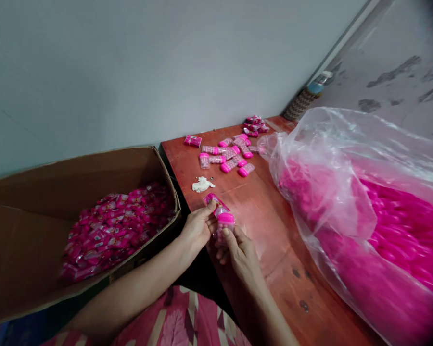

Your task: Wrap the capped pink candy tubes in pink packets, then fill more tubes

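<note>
My left hand (198, 226) pinches a small pink packet (213, 199) between thumb and fingers at the near edge of the reddish wooden table (274, 240). My right hand (238, 250) grips a small clear case with a pink cap (225, 220), held right against the packet. Both hands meet just above the table's left edge. Farther back on the table lies a cluster of several finished pink-capped cases (231, 156) and one lone pink packet (192, 140).
A cardboard box (29, 226) at my left holds many pink packets (119, 226). A large clear plastic bag (346, 192) full of pink cases covers the table's right side. A white crumpled scrap (202, 184) lies mid-table. A bottle (306, 98) leans in the corner.
</note>
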The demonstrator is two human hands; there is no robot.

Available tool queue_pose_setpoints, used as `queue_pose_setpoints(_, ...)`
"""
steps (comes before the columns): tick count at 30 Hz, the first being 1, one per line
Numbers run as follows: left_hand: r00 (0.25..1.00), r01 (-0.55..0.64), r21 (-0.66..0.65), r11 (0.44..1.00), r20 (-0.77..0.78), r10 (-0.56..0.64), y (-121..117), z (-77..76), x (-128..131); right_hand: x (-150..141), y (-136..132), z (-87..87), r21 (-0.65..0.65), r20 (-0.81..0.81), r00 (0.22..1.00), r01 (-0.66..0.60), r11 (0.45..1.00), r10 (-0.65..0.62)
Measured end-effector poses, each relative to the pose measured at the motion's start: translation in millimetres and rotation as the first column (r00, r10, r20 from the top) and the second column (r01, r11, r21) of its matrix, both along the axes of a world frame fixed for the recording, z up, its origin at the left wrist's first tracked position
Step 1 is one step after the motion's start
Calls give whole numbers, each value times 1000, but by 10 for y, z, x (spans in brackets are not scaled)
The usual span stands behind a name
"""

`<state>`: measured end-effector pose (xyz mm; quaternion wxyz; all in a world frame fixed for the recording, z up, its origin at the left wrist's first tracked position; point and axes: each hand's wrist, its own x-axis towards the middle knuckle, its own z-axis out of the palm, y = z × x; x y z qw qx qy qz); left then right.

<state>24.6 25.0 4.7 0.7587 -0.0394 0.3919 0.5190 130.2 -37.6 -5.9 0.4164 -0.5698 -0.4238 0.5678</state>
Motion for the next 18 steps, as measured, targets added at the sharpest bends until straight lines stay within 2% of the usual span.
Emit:
queue_pose_setpoints(6, 992, 119, 157, 980, -67, -110, -27, 53, -37, 35, 0, -20, 2, -122, 992, -26, 1000, 26)
queue_pose_setpoints(10, 991, 125, 179, 976, -64, -115, -21, 72, -47, 24, 11, -25, 42, -22, 998, 61, 997, -60)
queue_pose_setpoints(18, 983, 169, 242, 955, -108, -147, -34, 55, -57, 2, 34, -33, 62, -35, 999, -21, 998, 23)
